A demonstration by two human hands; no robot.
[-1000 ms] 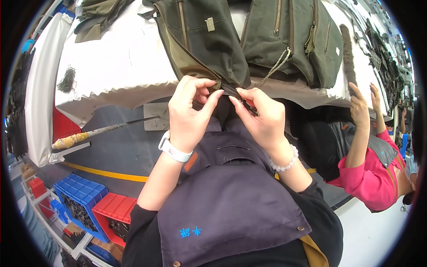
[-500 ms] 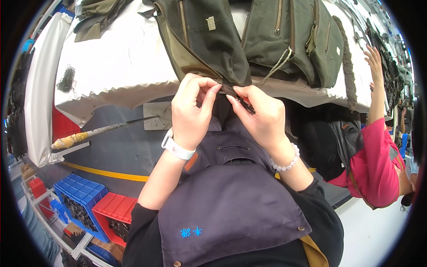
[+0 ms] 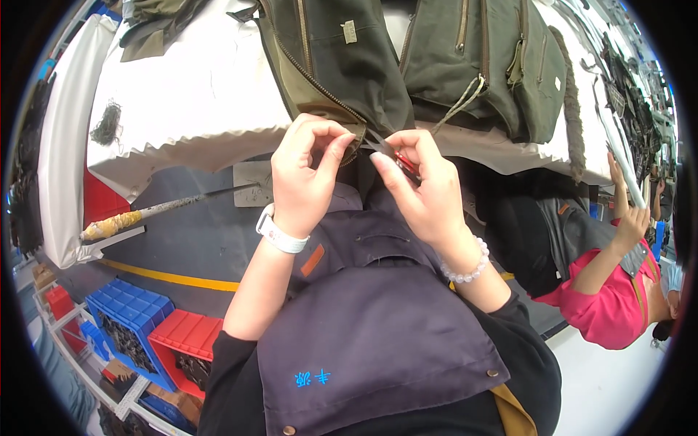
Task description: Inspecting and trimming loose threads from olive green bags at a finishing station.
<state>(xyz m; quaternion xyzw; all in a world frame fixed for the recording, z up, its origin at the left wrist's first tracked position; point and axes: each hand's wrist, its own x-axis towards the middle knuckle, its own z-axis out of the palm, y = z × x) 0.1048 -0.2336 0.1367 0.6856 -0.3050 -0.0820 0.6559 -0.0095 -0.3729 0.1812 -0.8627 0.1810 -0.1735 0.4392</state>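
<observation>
Near me: dark purple woven apron (image 3: 378, 341). My left hand (image 3: 305, 174) has a narrow pinch grip on the hem of the olive canvas garment (image 3: 331, 62). My right hand (image 3: 425, 192) grips small red-handled snips (image 3: 396, 156), long axis pointing to 10 o'clock, at that hem. Garment hangs over the edge of the white-covered table (image 3: 196, 102), zipper running toward 12. Second olive garment (image 3: 483, 58) at 1 o'clock.

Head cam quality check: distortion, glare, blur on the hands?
Head view: strong fisheye, the white table edge bows and black vignette fills the corners; even overhead light, the tabletop bright but not blown out; left hand, right hand and olive jacket hem are sharp; the small red-handled tool is mostly hidden.
</observation>
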